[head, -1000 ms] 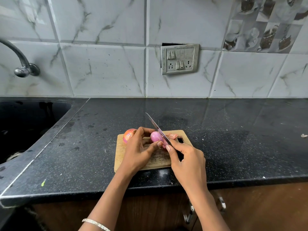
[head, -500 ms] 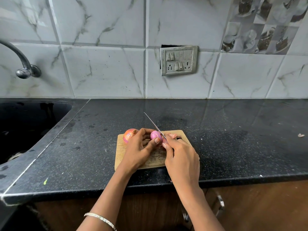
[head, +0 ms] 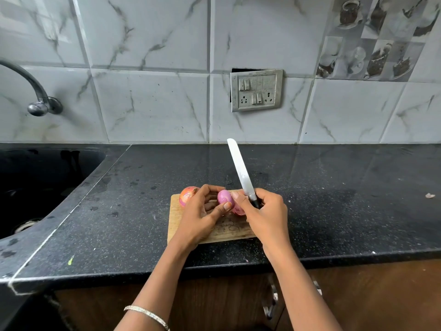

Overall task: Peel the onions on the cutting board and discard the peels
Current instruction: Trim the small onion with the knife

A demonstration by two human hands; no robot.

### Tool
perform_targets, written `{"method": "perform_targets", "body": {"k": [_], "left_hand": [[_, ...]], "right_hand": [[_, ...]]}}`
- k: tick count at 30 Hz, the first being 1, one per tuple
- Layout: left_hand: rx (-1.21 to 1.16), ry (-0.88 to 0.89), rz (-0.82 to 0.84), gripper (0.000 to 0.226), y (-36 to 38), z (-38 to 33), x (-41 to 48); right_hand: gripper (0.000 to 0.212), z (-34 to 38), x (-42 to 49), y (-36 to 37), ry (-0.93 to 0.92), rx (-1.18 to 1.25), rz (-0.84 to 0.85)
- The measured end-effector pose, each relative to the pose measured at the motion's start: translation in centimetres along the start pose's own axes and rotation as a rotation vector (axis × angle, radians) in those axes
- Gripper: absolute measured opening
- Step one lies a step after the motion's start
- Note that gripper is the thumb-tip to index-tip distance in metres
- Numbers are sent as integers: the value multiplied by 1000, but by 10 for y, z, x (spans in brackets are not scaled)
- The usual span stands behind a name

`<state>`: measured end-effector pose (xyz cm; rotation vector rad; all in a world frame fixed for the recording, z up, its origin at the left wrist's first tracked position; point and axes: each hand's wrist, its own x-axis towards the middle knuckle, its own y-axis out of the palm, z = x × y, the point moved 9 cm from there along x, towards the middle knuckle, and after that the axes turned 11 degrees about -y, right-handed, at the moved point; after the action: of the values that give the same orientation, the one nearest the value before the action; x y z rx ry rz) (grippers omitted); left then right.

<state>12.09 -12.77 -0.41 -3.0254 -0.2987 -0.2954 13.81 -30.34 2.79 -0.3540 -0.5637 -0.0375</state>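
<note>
**Inspector:** Your left hand (head: 200,211) has its grip curled round a small onion (head: 224,198), thumb across the near side, fingers over the top. The onion is smooth, glossy, purple-pink and rounded, and it is held above the cutting board (head: 176,211).

**Operator:** And my right?

**Inspector:** Your right hand (head: 267,211) is clenched round the black handle of the knife (head: 239,168), with the thumb reaching forward to touch the held onion. The blade is long, flat, pale metal with a rounded tip; it slants up and away from you, toward the wall. A loose pink flap of peel (head: 238,211) shows just under that thumb; I cannot tell whether it is attached to the onion.

**Operator:** What else is on the board?

**Inspector:** A second onion (head: 187,194) with dry, papery orange-pink skin sits at the far left corner, just behind your left fingers. The board is a light wooden rectangle, scored with cut marks.

**Operator:** Surroundings?

**Inspector:** The board lies near the front edge of a black, speckled, polished stone worktop (head: 334,199). A dark sink (head: 35,187) is sunk in at the left beneath a curved metal tap (head: 35,96). The wall is glossy white marble-veined tile (head: 155,103), carrying a dull metal switch plate (head: 256,90). A small pale scrap (head: 429,195) lies far right on the worktop. A thin metal bangle (head: 148,315) circles your left wrist.
</note>
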Motion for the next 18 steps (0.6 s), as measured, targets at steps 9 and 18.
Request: {"method": "perform_targets", "body": {"k": [9,18], "left_hand": [[17,40,-13,39,-1,-6,-2],[0,36,-21,39,-1,-9,-5]], "right_hand": [[12,0,6,8,26,96,31],[16,-6,10,16,-26,-122,54]]}}
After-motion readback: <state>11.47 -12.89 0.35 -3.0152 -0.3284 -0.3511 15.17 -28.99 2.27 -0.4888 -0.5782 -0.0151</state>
